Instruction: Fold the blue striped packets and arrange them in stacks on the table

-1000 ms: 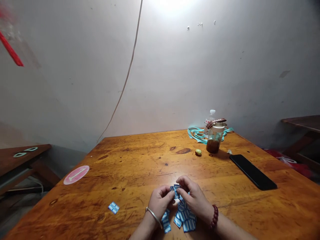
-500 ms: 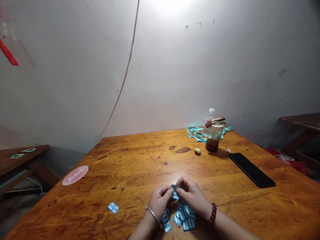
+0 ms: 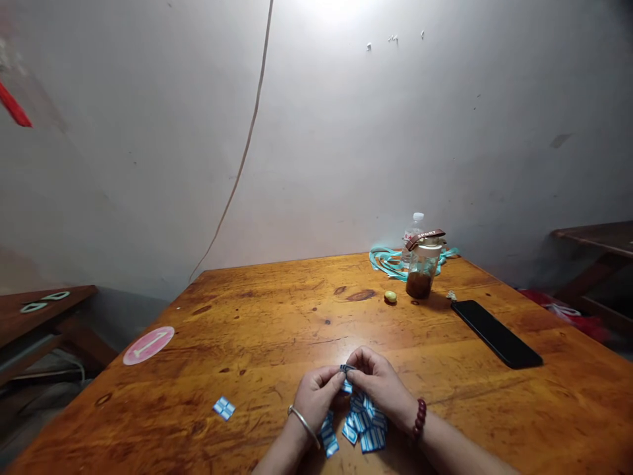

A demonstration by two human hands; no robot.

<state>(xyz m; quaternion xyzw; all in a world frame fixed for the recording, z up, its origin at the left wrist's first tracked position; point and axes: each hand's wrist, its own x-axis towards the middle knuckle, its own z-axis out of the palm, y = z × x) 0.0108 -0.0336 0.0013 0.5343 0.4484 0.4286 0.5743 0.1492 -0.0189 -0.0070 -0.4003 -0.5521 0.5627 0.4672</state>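
Note:
My left hand [image 3: 316,394], with a silver bangle at its wrist, pinches one side of a small dark-edged piece [image 3: 345,367]. The other side of that piece is between the thumb and fingers of my right hand [image 3: 380,382], which has a dark red bead bracelet [image 3: 420,418]. Both hands' fingertips nearly meet over the table. Beneath and between them lies a loose pile of blue and white striped pieces [image 3: 366,422], partly covered by the hands. More such pieces [image 3: 329,435] lie beside my left wrist. A separate blue and white piece [image 3: 224,408] rests further left.
A black phone [image 3: 497,333] lies on the wooden table [image 3: 277,316] at right. Behind it stand a strapped cup [image 3: 420,274] with brown contents and a clear bottle [image 3: 418,218], near a turquoise ribbon [image 3: 388,262]. A small yellowish object [image 3: 390,297] and a pink round sticker [image 3: 149,346] are also there.
My two hands stay together at nearly the same spot, with the small piece tilted slightly differently between the fingertips. The whole view has shifted very slightly.

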